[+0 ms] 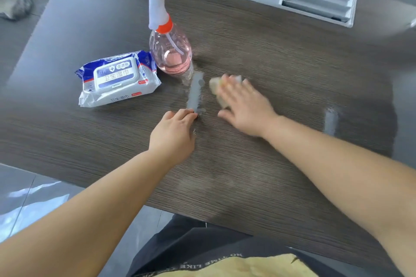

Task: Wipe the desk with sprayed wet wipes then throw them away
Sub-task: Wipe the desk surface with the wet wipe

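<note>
Crumpled pale wet wipe (pixel 215 86) lies mid-frame on the dark wood-grain desk (pixel 281 56) beneath the flat right hand (pixel 246 109); left hand (pixel 173 129) rests lower-left, relaxed, empty.

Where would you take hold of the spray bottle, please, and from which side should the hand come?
Probably around the slim white sprayer neck above the orange collar, since the spray bottle stands upright and its pink body is wider. Come from the right or the front, because the wipes pack lies close on its left.
</note>
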Demonstrator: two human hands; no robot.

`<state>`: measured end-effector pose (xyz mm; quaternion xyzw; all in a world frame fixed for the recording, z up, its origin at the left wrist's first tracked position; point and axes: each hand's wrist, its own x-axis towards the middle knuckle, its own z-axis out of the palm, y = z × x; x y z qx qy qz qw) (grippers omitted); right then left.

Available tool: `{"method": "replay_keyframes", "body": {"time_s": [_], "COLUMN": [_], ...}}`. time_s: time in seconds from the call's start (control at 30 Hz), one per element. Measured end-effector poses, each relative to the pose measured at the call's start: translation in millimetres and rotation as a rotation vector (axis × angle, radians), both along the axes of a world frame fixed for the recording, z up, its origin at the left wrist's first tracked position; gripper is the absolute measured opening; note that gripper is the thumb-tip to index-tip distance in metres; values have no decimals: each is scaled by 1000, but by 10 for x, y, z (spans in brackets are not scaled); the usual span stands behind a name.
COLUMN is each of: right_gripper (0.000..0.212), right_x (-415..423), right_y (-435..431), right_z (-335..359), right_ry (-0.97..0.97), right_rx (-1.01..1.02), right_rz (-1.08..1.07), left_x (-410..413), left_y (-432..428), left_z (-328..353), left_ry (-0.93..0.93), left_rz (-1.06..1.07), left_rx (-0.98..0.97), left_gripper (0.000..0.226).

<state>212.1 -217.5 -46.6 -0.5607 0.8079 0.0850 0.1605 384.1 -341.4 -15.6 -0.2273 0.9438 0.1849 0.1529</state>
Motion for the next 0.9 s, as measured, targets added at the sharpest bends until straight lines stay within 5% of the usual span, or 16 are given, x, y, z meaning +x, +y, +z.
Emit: {"method": "replay_keyframes", "body": {"time_s": [0.17,0.4,0.47,0.63,0.83,0.9], "right_gripper": [73,63,59,63,73,71], "right_x": [-479,217,-65,-583,88,-224], "right_y": [-329,-299,-361,-618,-505,-568], "right_z": [5,64,76,64,31,57], "right_ry": [2,-120,-48,-12,-80,-51], "right_rx": [64,-34,-36,32,-13,-10], "right_rz": [-502,110,102,-364,78,19], "left_x": [-4,60,51,44,-28,-80], "left_y": [33,24,25,30,42,40], "left_z": [10,-2,1,8,84,120], "left_ry": [20,-47,-68,-81,-85,-104], "left_rz": [18,-42,-34,-38,-6,10], "left_rx": [6,15,27,22,44,60], "left_gripper": [54,63,64,65,62,59]}}
